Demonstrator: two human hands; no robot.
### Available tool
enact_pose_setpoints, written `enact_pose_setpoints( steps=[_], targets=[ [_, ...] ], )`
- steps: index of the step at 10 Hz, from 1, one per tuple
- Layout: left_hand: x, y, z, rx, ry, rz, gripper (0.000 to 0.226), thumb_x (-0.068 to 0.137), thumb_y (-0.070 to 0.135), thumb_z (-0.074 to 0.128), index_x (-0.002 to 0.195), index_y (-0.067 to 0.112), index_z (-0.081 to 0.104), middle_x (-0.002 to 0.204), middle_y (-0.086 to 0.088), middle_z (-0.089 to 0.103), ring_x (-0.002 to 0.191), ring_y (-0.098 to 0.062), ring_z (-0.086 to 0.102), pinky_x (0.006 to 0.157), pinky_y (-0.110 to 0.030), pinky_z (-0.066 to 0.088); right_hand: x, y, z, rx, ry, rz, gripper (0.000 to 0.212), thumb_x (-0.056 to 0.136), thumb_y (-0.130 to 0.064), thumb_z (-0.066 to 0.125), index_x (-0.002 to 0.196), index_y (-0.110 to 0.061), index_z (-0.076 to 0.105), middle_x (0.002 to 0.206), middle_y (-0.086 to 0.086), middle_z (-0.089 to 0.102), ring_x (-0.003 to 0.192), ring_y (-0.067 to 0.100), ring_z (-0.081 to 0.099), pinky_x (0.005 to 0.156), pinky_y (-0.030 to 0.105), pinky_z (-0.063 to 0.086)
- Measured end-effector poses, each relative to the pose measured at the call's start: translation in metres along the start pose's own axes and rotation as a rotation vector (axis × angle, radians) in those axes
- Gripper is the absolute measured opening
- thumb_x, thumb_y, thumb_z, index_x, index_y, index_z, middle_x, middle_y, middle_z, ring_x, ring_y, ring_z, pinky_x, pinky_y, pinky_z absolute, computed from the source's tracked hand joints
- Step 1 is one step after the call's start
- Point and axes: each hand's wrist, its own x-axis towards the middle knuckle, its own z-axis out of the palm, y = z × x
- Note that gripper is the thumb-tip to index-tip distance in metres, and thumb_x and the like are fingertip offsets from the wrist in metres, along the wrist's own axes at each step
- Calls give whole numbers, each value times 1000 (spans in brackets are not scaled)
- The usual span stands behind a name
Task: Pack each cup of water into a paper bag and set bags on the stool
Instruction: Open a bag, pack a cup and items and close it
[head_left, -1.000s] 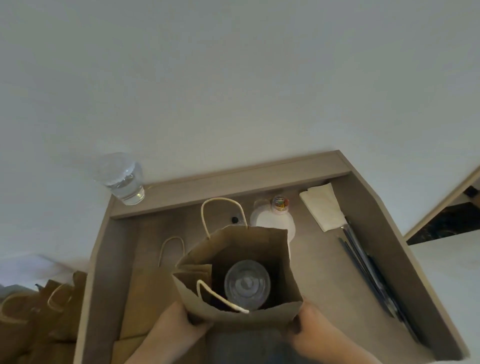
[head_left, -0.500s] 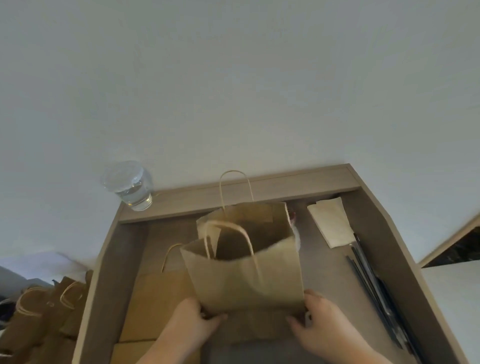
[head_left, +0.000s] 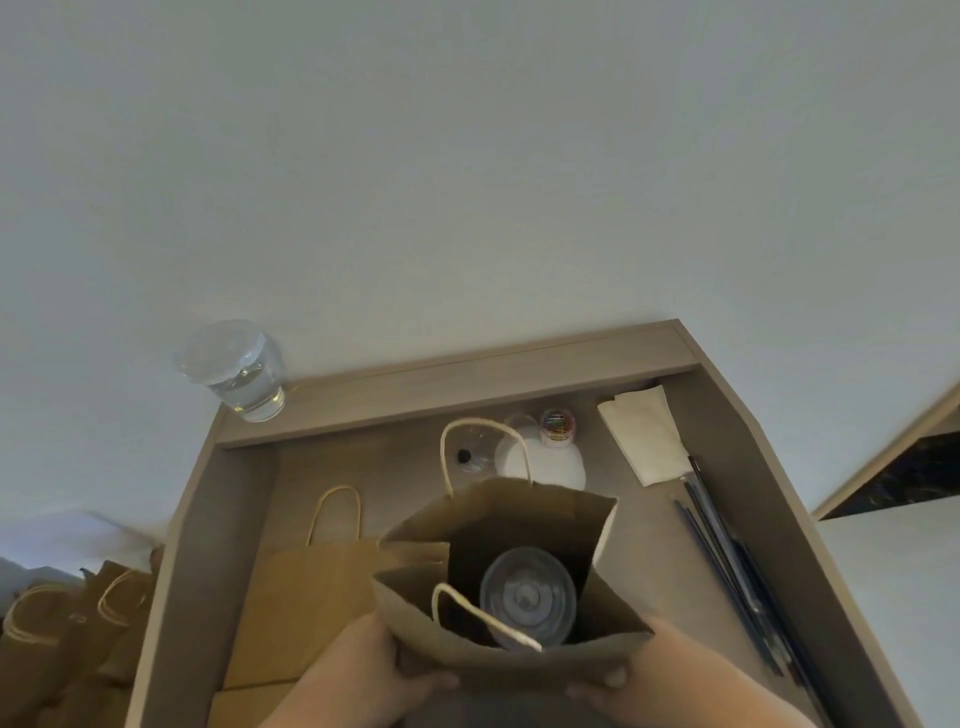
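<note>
An open brown paper bag (head_left: 498, 660) stands near the front of the recessed desk top, its mouth tipped toward me. Inside it stands a lidded clear cup (head_left: 527, 597). My left hand (head_left: 358, 675) grips the bag's lower left side and my right hand (head_left: 670, 675) grips its lower right side. A second lidded cup of water (head_left: 239, 371) stands on the raised back ledge at the left corner. Flat paper bags (head_left: 306, 597) lie stacked to the left of the open bag.
Behind the bag lie a white disc (head_left: 550, 462), a small jar of coloured clips (head_left: 557, 427), a folded napkin (head_left: 647, 441) and dark straws (head_left: 727, 566) along the right wall. Several filled bags (head_left: 62, 644) stand lower left, outside the desk wall (head_left: 171, 597).
Half a second ago the bag was upright and raised, hiding its inside. Now it sits lower and tipped toward me, so the cup shows again.
</note>
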Motion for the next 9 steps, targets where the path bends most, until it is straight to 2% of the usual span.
enact_pose_setpoints(
  steps=[1,2,3,4,5,6,7,8,9],
  targets=[
    [-14,13,-13,-74,52,47,88,38,97,72,111,49,75,108,36,67,110,12,59,102,-18,48,-9,-5,-6,-2,20,6,68,78,-75,63,124,-25,66,115,2,74,110,20,72,97,39,59],
    [-24,21,-30,-82,104,121,39,61,69,86,94,51,77,104,36,65,106,13,58,88,-8,45,-16,-18,-31,81,79,-128,36,83,-61,80,114,-55,62,117,-33,68,116,-6,64,113,26,48],
    [-30,30,-45,-82,37,227,23,76,51,88,94,59,77,119,40,61,115,15,55,89,-2,43,-25,-23,-50,98,109,-279,22,85,-59,79,103,-66,69,122,-48,57,117,-22,54,103,13,44],
    [-36,29,-50,-83,167,321,27,74,59,84,99,53,78,125,28,53,119,-1,53,100,-19,43,-36,-19,-61,93,224,-411,36,77,-81,67,111,-69,68,133,-38,48,131,-11,47,104,18,40],
    [-35,27,-49,-139,283,348,40,65,66,85,100,48,78,135,34,45,129,2,47,103,-20,39,-33,-16,-65,56,314,-397,51,68,-89,63,112,-65,58,143,-45,33,137,-15,34,111,22,35],
    [-29,32,-48,-296,326,334,71,52,63,99,101,35,56,140,28,53,127,9,53,96,-15,45,-20,-11,-62,281,285,-323,79,62,-72,87,124,-65,38,146,-50,35,138,-12,41,116,26,33],
    [-22,43,-42,-459,277,359,111,50,49,105,141,48,41,128,15,67,118,-5,67,93,-17,53,-10,-9,-63,396,205,-381,120,61,-67,90,153,-72,14,140,-39,52,132,-15,49,107,11,38],
    [-17,48,-42,-515,251,367,132,57,45,104,157,57,19,116,0,71,109,-20,72,92,-18,54,-4,-10,-67,396,209,-412,95,63,-75,85,146,-70,39,135,-35,56,126,-9,52,101,15,42],
    [-15,57,-47,-324,234,429,72,71,54,93,137,46,63,117,7,68,112,-16,69,95,-29,54,4,-16,-66,382,207,-487,39,79,-53,87,117,-48,77,123,-15,64,124,7,61,102,12,40]
  ],
)
